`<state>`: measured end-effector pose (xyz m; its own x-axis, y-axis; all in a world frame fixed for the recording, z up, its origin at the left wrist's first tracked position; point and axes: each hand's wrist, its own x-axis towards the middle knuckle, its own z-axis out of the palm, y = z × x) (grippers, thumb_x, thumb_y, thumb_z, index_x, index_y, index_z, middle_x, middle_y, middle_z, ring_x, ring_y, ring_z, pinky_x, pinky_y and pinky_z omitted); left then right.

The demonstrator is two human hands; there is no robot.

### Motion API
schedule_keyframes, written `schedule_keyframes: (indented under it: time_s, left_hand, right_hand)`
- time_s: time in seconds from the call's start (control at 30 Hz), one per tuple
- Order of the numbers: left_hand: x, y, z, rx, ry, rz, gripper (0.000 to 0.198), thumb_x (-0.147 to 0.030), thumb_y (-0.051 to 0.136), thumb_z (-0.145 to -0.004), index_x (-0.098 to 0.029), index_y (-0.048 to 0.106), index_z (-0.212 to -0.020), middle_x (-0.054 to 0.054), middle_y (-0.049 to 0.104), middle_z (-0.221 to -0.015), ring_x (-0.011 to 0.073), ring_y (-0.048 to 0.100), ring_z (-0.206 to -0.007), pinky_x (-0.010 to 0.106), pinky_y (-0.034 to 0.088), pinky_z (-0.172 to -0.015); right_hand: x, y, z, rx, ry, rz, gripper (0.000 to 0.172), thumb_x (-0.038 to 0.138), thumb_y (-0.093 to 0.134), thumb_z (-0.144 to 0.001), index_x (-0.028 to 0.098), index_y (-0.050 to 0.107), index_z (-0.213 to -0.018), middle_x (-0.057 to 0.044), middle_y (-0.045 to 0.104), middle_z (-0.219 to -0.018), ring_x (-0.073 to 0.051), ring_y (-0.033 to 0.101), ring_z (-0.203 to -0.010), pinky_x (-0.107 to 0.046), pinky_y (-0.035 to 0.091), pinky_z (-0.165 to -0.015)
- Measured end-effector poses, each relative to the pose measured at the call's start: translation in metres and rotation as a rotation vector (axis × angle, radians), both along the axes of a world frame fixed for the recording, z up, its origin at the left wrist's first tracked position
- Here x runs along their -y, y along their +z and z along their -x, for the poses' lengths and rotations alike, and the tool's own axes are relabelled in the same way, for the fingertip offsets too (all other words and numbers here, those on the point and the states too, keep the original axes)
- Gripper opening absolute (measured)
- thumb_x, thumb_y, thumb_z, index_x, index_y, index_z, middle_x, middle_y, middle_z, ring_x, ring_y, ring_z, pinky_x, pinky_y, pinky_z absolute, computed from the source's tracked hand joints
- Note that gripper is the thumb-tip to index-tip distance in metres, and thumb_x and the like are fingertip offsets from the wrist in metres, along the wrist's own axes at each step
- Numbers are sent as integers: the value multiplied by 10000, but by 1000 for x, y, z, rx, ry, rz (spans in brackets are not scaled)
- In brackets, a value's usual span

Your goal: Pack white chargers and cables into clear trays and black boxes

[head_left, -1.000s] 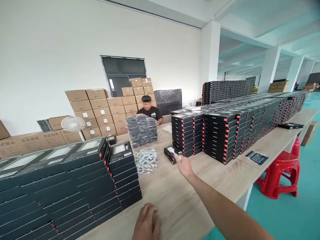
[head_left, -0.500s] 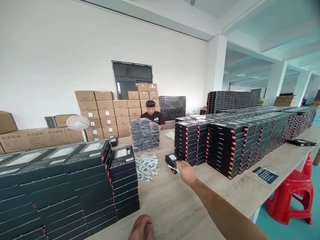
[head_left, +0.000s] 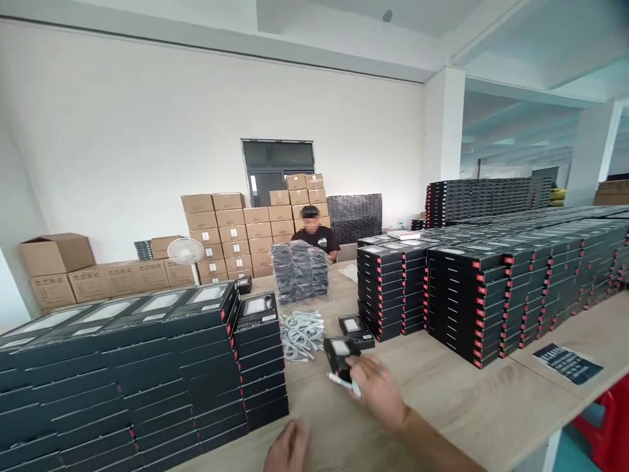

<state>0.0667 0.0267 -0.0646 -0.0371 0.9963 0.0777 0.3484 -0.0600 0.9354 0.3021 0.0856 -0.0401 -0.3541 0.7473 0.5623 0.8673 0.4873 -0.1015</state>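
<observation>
My right hand grips a small black box with a pale window, raised over the wooden table. A white cable is held in the same hand, along the near side of the box. Another black box lies behind it, beside the right-hand stacks. My left hand rests at the table's near edge, fingers curled together; whether anything is in it is hidden. A pile of white cables lies left of the held box.
Black box stacks stand at the left and right. Plastic-wrapped dark items sit behind the cables. A person sits across the table. A dark printed sheet lies at the right, with a red stool below.
My right hand has lifted a black box and drawn it nearer, with the white cable still in hand. Another box now shows where it was. The view has shifted left and up.
</observation>
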Motion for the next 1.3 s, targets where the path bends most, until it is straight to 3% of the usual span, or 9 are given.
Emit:
schedule_keyframes:
  time_s: [0.17,0.27,0.4,0.5,0.63,0.8,1.0,1.13,1.3]
  left_hand:
    - [17,34,-33,685,-76,365,422,-526,632,-795,-176,631,-1030,76,731,-847,241,700,-758,328,524,-653]
    - [31,44,-26,706,-71,371,441,-370,730,-715,-187,602,-1096,39,738,-795,218,692,-706,313,517,-664]
    - [37,59,19,469,-283,421,564,-300,710,-685,-196,587,-1226,26,754,-857,210,694,-752,296,499,-680]
    - [33,78,48,56,-400,367,447,-265,640,-672,-187,674,-1111,33,764,-912,238,699,-830,322,502,-748]
    - [30,90,47,-410,-303,147,381,-363,690,-635,-230,715,-991,76,751,-1088,346,636,-1108,414,433,-975]
    - [39,75,14,-714,-79,83,722,-432,775,-512,-140,621,-1154,252,592,-1348,476,461,-1315,512,361,-1037]
    - [57,74,14,-735,-272,-325,702,-286,690,-645,-218,497,-1316,140,596,-1302,350,519,-1245,464,366,-1066]
    - [65,85,20,-749,-376,-526,693,-263,674,-698,-238,457,-1355,130,564,-1338,360,489,-1273,521,347,-1100]
    - [72,96,20,-751,-509,-539,763,-146,637,-674,-247,423,-1399,124,556,-1362,348,489,-1282,512,381,-1100]
  right_hand:
    - [106,-29,29,-296,481,-110,181,308,682,-867,300,661,-1047,-80,766,-1086,-281,720,-985,-433,547,-923]
    - [121,-15,17,-631,302,108,300,514,620,-894,257,644,-1047,-86,756,-939,-256,705,-827,-358,552,-737]
    - [89,11,-22,-370,-303,255,412,489,419,-990,187,657,-841,-119,688,-867,-251,638,-831,-342,473,-731]
    - [72,12,-32,-178,-431,319,252,389,595,-913,162,705,-913,-184,695,-1044,-333,605,-1056,-436,430,-909]
    - [87,-2,6,-261,-275,267,335,312,679,-849,174,690,-1154,-189,595,-1347,-377,450,-1299,-531,283,-1095]
    - [106,-20,68,-810,167,562,433,479,518,-924,152,705,-1138,-162,691,-1196,-312,600,-1166,-468,425,-1034]
    - [103,-12,74,-1152,330,881,473,437,619,-821,172,627,-1212,-58,720,-947,-208,690,-785,-285,513,-580]
    - [113,10,72,-1274,501,952,420,220,696,-684,181,658,-1101,13,682,-819,-163,639,-740,-257,489,-629]
    - [123,30,83,-1251,345,820,320,76,608,-578,163,631,-886,23,659,-793,-171,612,-787,-247,439,-660]
